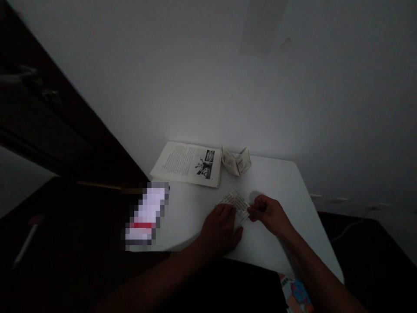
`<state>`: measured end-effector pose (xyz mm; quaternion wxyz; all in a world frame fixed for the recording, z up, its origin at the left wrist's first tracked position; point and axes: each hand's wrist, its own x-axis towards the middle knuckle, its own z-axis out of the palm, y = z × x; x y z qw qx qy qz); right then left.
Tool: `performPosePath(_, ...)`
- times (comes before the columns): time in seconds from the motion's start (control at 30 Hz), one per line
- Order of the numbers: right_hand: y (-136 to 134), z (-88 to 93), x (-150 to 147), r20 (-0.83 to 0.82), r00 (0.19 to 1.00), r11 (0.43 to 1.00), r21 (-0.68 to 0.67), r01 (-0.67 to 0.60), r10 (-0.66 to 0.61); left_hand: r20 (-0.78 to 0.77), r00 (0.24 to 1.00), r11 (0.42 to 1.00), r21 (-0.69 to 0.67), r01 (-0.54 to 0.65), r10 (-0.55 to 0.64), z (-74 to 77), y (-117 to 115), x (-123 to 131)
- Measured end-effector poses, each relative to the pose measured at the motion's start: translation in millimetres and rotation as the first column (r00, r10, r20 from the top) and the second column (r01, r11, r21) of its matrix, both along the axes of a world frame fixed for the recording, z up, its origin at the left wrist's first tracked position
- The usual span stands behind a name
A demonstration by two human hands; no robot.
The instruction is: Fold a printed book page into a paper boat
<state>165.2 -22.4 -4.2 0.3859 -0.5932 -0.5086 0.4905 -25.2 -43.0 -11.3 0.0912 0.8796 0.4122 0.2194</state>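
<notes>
A person's two bare hands meet over a small printed paper [239,202] on a white bench [276,178] in a dimly lit room. The left hand [220,228] lies palm down across the paper's left side, its fingers loosely extended and resting on it without gripping, the thumb held apart on the near side. The right hand [269,213] pinches the paper's right corner between thumb and forefinger, the other fingers curled inward. Lines of type cross the paper, which lies between the two sets of fingers with one corner pointing away from them. Beyond the fingers sits a folded paper form [230,163] with raised points and print on its sides. Just beside it, beyond and to the left of the left fingers, lies a printed booklet [177,163], a dark illustration at the right of its page. Farther left of those fingers, a bright slab [150,208] with a red band is pixelated, its details hidden. A pale wall [163,78] rises beyond the fingers; a dark door [42,126] stands well to their left.
</notes>
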Motion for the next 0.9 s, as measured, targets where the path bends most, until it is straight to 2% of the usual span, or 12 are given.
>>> performPosePath(0.1,2.1,-0.7,3.9,-0.063,0.998,0.999,-0.029,-0.027,0.025,0.007,1.000,1.000,0.005,0.001,-0.001,0.9,-0.1,0.3)
performPosePath(0.2,4.2,1.2,10.9,-0.163,0.985,0.990,-0.117,-0.073,0.053,0.002,1.000,1.000,0.011,0.000,0.000,0.9,-0.4,0.6)
performPosePath(0.37,5.0,2.8,22.9,-0.291,0.956,0.967,-0.252,-0.034,-0.042,-0.019,1.000,1.000,0.015,0.005,-0.004,-0.6,-0.7,0.6)
performPosePath(0.43,4.6,2.5,23.9,-0.278,0.959,0.966,-0.258,-0.025,-0.050,-0.016,1.000,1.000,0.017,0.003,-0.003,-1.2,-0.5,0.2)
performPosePath(0.53,4.4,2.8,20.2,-0.222,0.975,0.975,-0.215,-0.061,0.012,-0.001,1.000,1.000,0.018,0.004,-0.004,-1.1,0.0,-0.4)
performPosePath(0.73,7.2,5.6,-0.1,0.002,0.996,0.988,-0.128,-0.091,0.092,0.029,0.999,1.000,-0.009,0.016,-0.015,2.5,-0.1,-0.7)
performPosePath(0.8,9.2,5.4,-7.0,0.042,0.992,0.986,-0.123,-0.113,0.119,0.065,0.998,0.999,-0.024,0.022,-0.021,3.3,0.0,-1.1)
performPosePath(0.9,11.9,4.7,-13.2,0.033,0.990,0.985,-0.114,-0.133,0.138,0.200,0.980,0.999,-0.036,-0.010,0.017,2.4,4.2,-4.7)
